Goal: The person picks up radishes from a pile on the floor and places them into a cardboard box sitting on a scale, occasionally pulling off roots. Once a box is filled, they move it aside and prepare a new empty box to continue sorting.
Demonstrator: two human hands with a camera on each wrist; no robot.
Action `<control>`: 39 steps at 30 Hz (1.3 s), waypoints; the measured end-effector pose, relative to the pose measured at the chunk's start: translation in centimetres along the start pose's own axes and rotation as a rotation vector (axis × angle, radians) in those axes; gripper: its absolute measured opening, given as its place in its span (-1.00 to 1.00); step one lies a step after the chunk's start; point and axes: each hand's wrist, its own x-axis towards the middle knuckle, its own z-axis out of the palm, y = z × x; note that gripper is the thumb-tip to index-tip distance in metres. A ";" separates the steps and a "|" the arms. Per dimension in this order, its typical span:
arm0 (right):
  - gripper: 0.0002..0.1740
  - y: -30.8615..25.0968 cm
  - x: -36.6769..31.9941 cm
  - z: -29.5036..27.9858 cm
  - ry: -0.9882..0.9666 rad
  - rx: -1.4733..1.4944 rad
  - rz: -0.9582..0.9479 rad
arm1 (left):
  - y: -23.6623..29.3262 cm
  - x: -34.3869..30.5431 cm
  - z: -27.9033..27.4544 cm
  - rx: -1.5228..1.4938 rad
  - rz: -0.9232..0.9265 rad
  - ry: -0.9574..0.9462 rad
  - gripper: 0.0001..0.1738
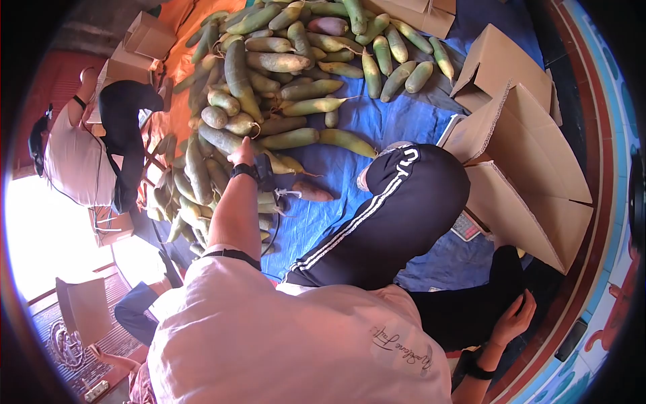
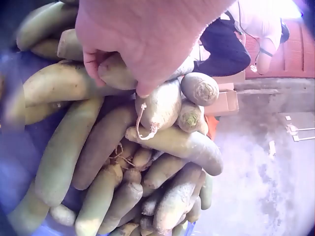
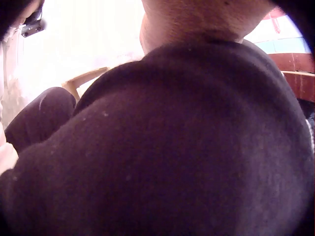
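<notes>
My left hand (image 1: 243, 153) reaches out to a heap of long green radishes (image 1: 276, 64). In the left wrist view its thumb and fingers curl round the end of one green radish (image 2: 117, 72). A rounder radish with a thin curled root (image 2: 160, 109) lies right beside the thumb. Off to the right, my right hand (image 1: 515, 320) is by my dark trouser leg (image 1: 464, 316), its fingers loosely bent and holding nothing. In the right wrist view, the trouser leg (image 3: 172, 142) fills most of the picture, with part of the hand above it.
A blue tarp (image 1: 350, 175) lies under the radishes. Open cardboard boxes (image 1: 538, 168) stand to the right, near a tiled edge. My bent knee (image 1: 424, 182) is close to the heap. Another person (image 1: 81, 155) bends over at the far left. A reddish radish (image 1: 311, 191) lies apart.
</notes>
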 end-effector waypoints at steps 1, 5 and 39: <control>-0.79 0.0 0.1 0.0 -0.014 0.016 0.012 | -0.4 -0.1 -0.2 -0.319 -0.025 -0.016 -0.63; -0.78 0.0 0.2 0.0 -0.019 0.033 0.010 | -1.8 -2.5 -1.7 -1.278 -0.097 -0.053 -0.58; -0.27 -9.8 4.7 -7.4 0.300 0.177 -0.471 | 6.1 -47.9 -12.1 -0.658 1.329 -1.323 -0.39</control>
